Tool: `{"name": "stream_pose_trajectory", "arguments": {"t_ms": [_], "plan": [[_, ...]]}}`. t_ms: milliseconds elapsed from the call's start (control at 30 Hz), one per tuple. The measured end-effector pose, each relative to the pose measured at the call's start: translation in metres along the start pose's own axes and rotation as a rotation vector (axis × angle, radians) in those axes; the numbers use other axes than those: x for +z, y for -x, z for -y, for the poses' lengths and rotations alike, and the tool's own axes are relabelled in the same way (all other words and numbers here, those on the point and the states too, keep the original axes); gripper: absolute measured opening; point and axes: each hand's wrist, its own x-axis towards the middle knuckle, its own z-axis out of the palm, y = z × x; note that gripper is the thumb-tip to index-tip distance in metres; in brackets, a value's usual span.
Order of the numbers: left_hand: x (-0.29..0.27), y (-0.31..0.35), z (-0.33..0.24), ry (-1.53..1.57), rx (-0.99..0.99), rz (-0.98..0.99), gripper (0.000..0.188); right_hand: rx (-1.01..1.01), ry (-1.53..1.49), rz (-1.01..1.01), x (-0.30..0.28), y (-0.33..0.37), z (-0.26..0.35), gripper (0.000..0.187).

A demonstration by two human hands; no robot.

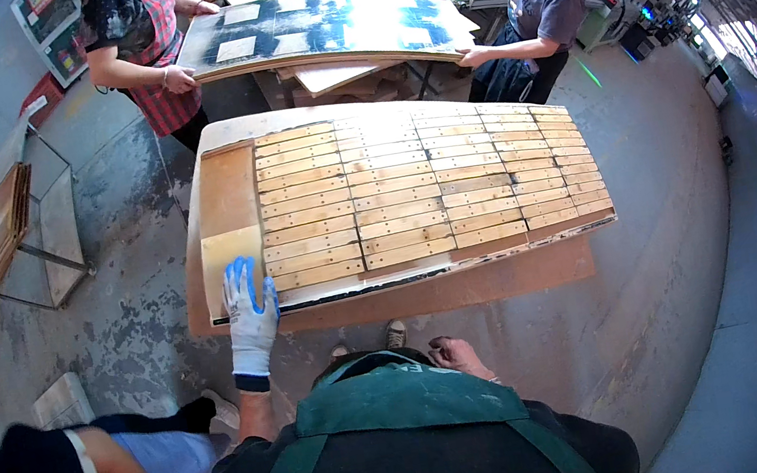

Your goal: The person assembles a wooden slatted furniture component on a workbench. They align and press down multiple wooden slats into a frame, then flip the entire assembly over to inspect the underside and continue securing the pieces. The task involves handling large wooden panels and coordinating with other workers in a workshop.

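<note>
Green apron and dark top fill the near foreground, worn by the person at work. A white-and-blue glove covers the left hand, which lies open, fingers spread, on a pale piece at the near left corner of the board. Bare, the right hand is just in front of the body, apart from the board, its fingers bent; whether it holds anything cannot be told.

Wooden slats lie in close rows on the board, right of the pale piece, with small dark dots near many of their ends. A brown sheet juts out below the board's near edge.

Beyond, one co-worker in a checked apron and another in a dark shirt hold a dark panel with pale patches between them. At lower left is a third person; farther up that side, several sheets lean together.
</note>
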Motion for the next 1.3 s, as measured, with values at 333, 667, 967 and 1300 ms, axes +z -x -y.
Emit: {"name": "stream_pose_trajectory", "arguments": {"t_ms": [333, 667, 967, 1300], "plan": [[-0.037, 0.001, -0.059, 0.204, 0.076, 0.064, 0.049, 0.138, -0.010, 0.018, 0.021, -0.003, -0.021, 0.031], [-0.052, 0.021, -0.099, 0.396, 0.169, 0.232, 0.049, 0.065, -0.007, 0.076, 0.043, -0.004, -0.001, 0.033], [-0.054, 0.026, -0.101, 0.426, 0.190, 0.272, 0.046, 0.095, 0.007, 0.178, 0.059, -0.004, 0.001, 0.034], [-0.048, 0.028, -0.109, 0.476, 0.216, 0.314, 0.044, 0.128, -0.021, 0.133, 0.066, -0.004, -0.015, 0.034]]}}
